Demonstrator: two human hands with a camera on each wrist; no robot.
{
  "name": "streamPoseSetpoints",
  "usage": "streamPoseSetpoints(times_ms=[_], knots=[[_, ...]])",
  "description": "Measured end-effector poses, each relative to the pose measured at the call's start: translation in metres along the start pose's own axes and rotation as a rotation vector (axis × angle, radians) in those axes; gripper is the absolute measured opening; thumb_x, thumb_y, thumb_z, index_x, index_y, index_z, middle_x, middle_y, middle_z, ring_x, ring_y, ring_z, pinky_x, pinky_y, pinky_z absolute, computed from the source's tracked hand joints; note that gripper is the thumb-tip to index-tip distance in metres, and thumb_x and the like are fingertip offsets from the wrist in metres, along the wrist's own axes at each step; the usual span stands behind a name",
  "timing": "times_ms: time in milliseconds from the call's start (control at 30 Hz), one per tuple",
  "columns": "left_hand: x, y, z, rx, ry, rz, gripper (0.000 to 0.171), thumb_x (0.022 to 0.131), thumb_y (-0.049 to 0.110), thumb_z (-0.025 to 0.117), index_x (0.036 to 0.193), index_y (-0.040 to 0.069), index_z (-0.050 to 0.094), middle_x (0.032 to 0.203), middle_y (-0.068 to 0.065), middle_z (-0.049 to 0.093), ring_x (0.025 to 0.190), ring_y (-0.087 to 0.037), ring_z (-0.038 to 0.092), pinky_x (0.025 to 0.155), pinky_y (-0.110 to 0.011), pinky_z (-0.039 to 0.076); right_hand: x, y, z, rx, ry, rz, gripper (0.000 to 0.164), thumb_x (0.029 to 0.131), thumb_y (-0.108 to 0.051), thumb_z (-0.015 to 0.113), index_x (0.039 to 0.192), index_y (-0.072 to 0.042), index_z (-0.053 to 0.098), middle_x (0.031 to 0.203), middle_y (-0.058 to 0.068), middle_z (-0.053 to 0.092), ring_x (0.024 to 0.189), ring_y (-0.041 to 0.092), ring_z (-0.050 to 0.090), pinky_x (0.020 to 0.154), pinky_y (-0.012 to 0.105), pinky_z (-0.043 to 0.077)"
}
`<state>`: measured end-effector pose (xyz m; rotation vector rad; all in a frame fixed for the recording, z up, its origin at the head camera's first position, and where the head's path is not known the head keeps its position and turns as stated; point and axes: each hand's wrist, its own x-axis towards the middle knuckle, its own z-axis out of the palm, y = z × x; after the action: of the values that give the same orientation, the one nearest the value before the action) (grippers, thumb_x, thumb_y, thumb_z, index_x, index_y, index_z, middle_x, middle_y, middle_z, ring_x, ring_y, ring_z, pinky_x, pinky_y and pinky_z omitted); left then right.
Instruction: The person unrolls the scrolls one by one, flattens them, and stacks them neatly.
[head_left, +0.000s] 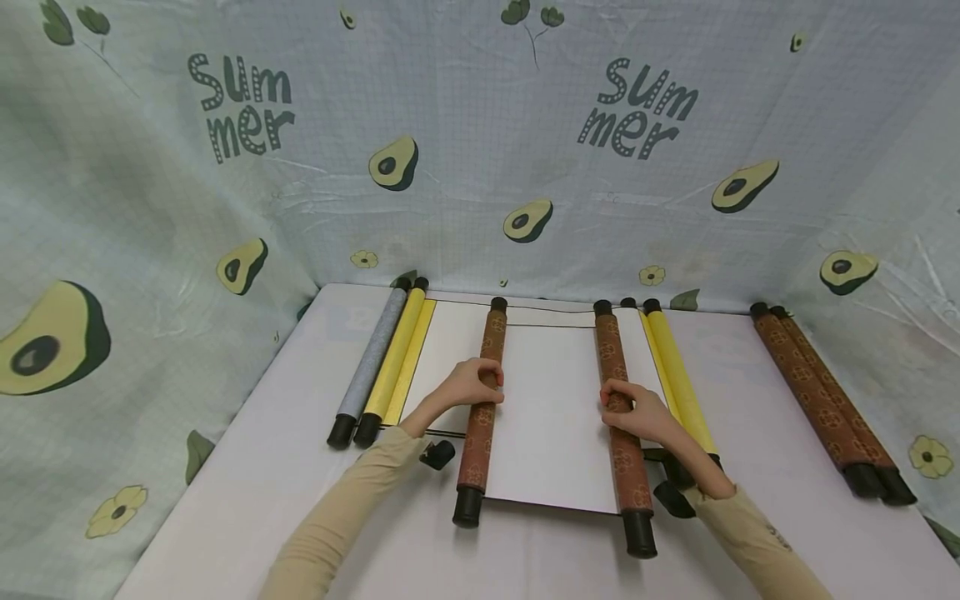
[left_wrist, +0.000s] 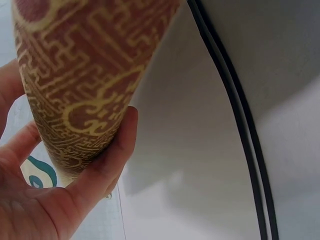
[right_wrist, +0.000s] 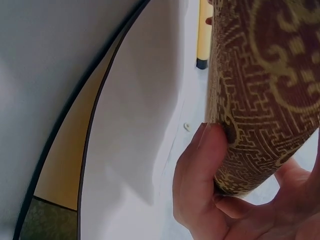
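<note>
A brown patterned hanging scroll with black end knobs lies partly unrolled, its white sheet (head_left: 551, 417) stretched between two rolled ends. My left hand (head_left: 476, 382) grips the left roll (head_left: 475, 454) near its middle; in the left wrist view the fingers (left_wrist: 112, 160) curl round its gold-figured cover. Around the right roll (head_left: 630, 471) my right hand (head_left: 637, 412) closes in the same way, thumb and fingers (right_wrist: 197, 175) against the brocade. Beneath lies another opened scroll with yellow rolls at its left (head_left: 396, 358) and right (head_left: 682, 383), partly covered by the brown one.
A grey-blue roll (head_left: 371, 362) lies along the left yellow one. Two rolled brown scrolls (head_left: 813, 387) rest side by side at the table's right. Small black objects (head_left: 438, 454) sit by the forearms. A printed curtain (head_left: 465, 100) hangs behind and at both sides.
</note>
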<state>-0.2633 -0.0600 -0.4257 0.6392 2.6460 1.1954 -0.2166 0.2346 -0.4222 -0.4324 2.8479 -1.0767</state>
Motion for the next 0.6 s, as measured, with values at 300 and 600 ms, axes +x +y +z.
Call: streamPoseSetpoints(times_ms=[300,600], knots=[[-0.0031,-0.0032,-0.0004,0.002,0.015,0.012,0.033,0.065,0.023,0.078,0.081,0.005,0.055,0.078,-0.003,0.052,0.069,-0.014,0.04,0.063,-0.024,0.033,-0.003,0.0038,-0.0021,-0.018,0.002,-0.034,0.025,0.07,-0.014,0.07,0.087,-0.011,0.051,0.077,0.005,0.049,0.064,0.017,0.041,0.057,0.028,0.032],[-0.0045,-0.0052,-0.0034,0.004,0.016,0.039,0.027,0.064,0.007,0.074,0.083,0.004,0.055,0.08,-0.004,0.052,0.072,-0.015,0.04,0.064,-0.024,0.032,-0.0045,0.0054,-0.0069,0.012,0.007,-0.012,0.025,0.071,-0.008,0.065,0.09,-0.009,0.049,0.078,0.007,0.049,0.058,0.015,0.038,0.052,0.027,0.031]])
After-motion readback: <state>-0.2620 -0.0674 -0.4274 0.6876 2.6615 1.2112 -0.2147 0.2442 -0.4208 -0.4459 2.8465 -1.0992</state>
